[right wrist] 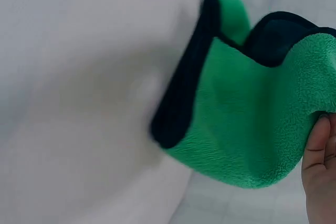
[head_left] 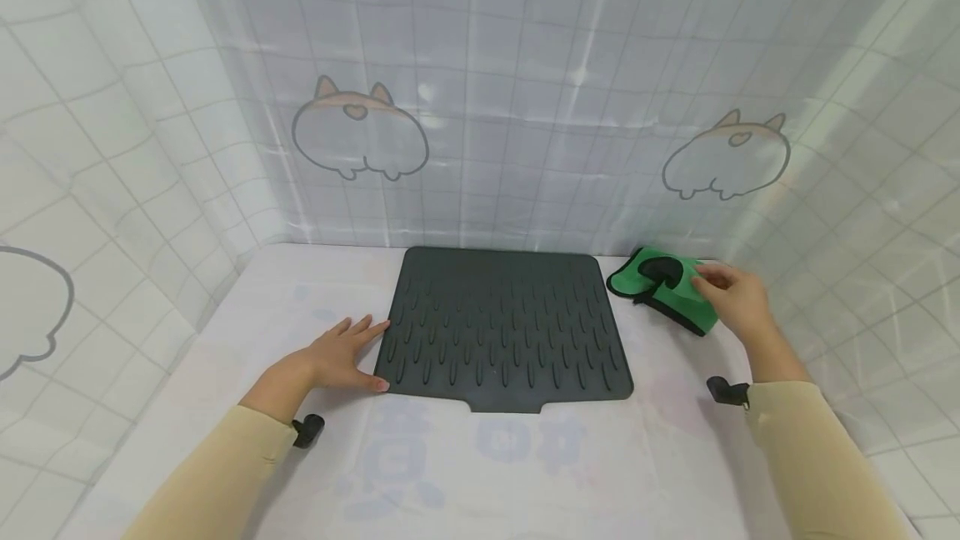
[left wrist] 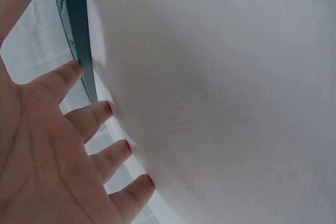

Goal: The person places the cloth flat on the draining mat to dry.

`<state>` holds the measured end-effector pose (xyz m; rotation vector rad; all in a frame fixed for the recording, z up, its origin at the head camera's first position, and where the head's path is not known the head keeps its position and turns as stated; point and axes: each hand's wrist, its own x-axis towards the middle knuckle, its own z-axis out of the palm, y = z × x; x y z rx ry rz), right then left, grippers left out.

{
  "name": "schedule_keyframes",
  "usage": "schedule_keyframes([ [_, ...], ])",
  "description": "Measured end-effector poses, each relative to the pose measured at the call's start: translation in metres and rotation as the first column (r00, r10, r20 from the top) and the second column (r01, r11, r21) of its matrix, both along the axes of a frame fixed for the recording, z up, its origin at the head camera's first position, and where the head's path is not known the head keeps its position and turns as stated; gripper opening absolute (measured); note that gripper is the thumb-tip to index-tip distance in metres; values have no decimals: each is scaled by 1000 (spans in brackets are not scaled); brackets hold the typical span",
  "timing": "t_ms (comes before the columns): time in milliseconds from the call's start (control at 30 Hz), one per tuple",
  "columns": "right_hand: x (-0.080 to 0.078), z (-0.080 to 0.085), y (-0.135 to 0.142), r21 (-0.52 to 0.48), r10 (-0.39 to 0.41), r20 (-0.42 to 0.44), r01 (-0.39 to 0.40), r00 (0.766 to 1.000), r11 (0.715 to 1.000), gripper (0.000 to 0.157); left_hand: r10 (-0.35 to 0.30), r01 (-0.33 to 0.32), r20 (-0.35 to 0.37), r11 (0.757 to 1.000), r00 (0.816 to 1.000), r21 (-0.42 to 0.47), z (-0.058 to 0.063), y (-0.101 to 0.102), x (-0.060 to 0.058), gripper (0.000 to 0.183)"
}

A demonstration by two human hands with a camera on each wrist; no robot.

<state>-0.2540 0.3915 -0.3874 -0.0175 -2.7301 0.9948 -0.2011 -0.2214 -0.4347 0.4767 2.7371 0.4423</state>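
On tablecloth (head_left: 667, 473), illegible print (head_left: 395, 458); right fingers (right wrist: 316, 142) pinch green cloth (right wrist: 236, 114).

I can read no words, numbers or brands. Pale blue marks (head_left: 487, 443) toward the near edge of the tabletop (head_left: 660, 473) may be printed characters or mere shapes, too faint for me to tell. A fainter patch (head_left: 322, 315) toward its far left corner is equally illegible.

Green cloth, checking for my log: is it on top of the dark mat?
No, the right hand pinches the green cloth beside the dark mat.
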Motion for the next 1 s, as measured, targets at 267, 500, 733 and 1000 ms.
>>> schedule_keyframes([
  [267,0,17,-24,20,35,-42,-34,998,999,48,26,-27,22,999,999,32,1,-1,2,110],
  [500,-1,23,-38,-32,4,-139,-9,990,999,44,18,-18,11,1000,1000,19,1,0,2,109],
  [733,-3,36,-53,-85,-36,-216,18,976,996,40,11,-11,1,1000,1000,6,-2,-1,-1,110],
  [1000,-6,52,-71,-146,-57,-322,10,945,989,37,15,-15,6,1000,1000,5,-4,-1,-1,110],
])
